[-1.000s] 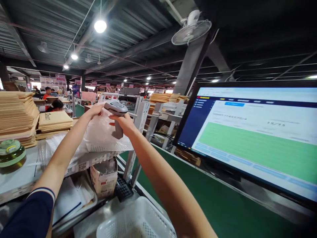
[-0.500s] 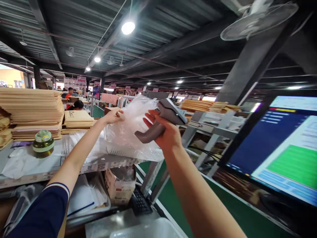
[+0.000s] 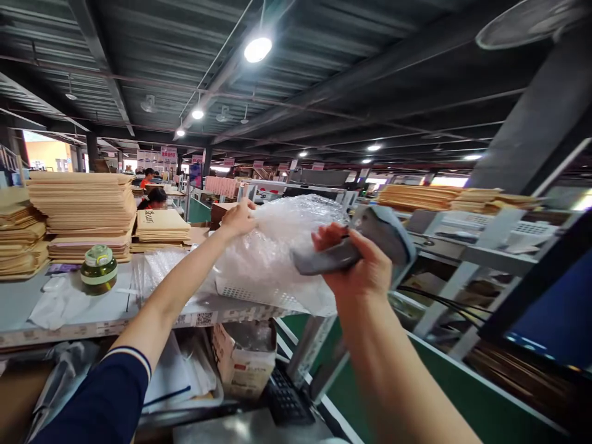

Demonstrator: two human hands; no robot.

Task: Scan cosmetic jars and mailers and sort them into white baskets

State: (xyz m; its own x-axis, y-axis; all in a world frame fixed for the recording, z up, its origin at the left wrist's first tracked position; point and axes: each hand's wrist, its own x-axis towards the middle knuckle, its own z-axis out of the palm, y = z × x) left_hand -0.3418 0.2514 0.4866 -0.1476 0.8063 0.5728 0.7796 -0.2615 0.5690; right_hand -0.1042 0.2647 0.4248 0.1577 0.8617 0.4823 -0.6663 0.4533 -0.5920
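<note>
My right hand (image 3: 358,265) is wrapped round the handle of a grey barcode scanner (image 3: 383,231), its head tilted up to the right. The scanner is blurred. My left hand (image 3: 238,220) reaches forward with its fingers curled at the upper left edge of a pile of clear bubble wrap (image 3: 277,246). Its fingertips are partly hidden, but they appear to pinch the wrap. Beneath the pile stands a white perforated basket (image 3: 240,290) at the end of the table (image 3: 115,324).
Stacks of kraft envelopes (image 3: 87,216) and a green-tinted jar (image 3: 98,270) stand on the left. Below the tabletop are a cardboard box (image 3: 245,364) and a black keyboard (image 3: 287,394). A monitor (image 3: 546,320) borders the right. Farther back, a person (image 3: 155,198) sits.
The view has swung right. The bubble wrap now lies lower and spreads wider in the basket. My right hand has turned the scanner, and my left hand remains at the wrap.
</note>
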